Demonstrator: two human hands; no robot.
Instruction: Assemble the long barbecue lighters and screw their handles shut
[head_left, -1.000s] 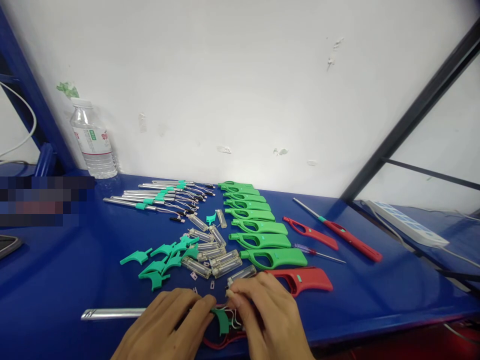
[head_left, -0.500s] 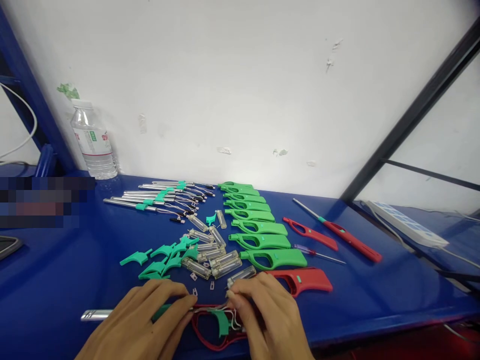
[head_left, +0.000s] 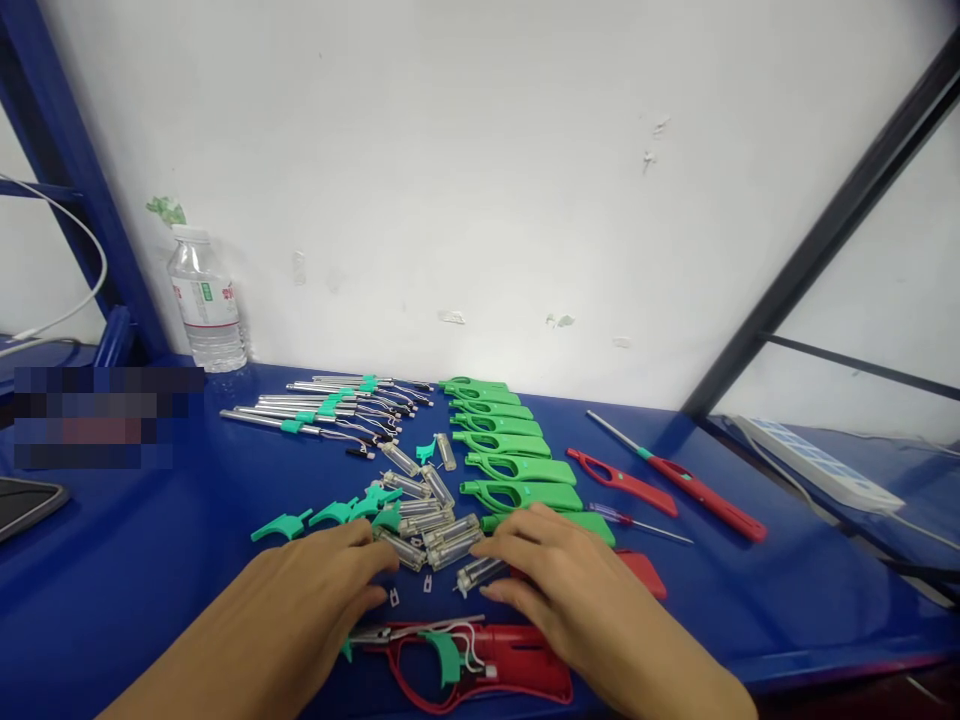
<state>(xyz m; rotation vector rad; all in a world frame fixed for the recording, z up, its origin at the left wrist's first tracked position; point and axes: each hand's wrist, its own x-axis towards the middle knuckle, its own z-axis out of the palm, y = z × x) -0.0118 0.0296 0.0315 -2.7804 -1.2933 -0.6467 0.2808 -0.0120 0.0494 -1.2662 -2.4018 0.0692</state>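
Observation:
A red lighter shell [head_left: 532, 660] lies at the table's front edge, with a green trigger [head_left: 444, 655], white wires and a metal rod in it. My left hand [head_left: 330, 590] hovers over the shell's left end, fingers apart, near small pale clips [head_left: 427, 583]. My right hand [head_left: 559, 580] is above the shell's right part, thumb and fingers apart around the near end of a clear fuel tank [head_left: 478, 573]. Whether its fingertips touch the tank cannot be told. More clear tanks [head_left: 439, 487] and loose green triggers [head_left: 283, 525] lie just beyond the hands.
Green shells [head_left: 517, 468] form a column at centre. Metal rods with wires [head_left: 262, 420] lie back left, near a bottle [head_left: 210, 320]. Rightward are a screwdriver [head_left: 637, 522], a red shell half [head_left: 626, 482], a red lighter [head_left: 705, 495] and a power strip [head_left: 825, 465]. A phone [head_left: 26, 505] lies left.
Both hands have come off the wires and moved up and away from the red shell. My right hand is now at the clear tank. The camera view has shifted slightly.

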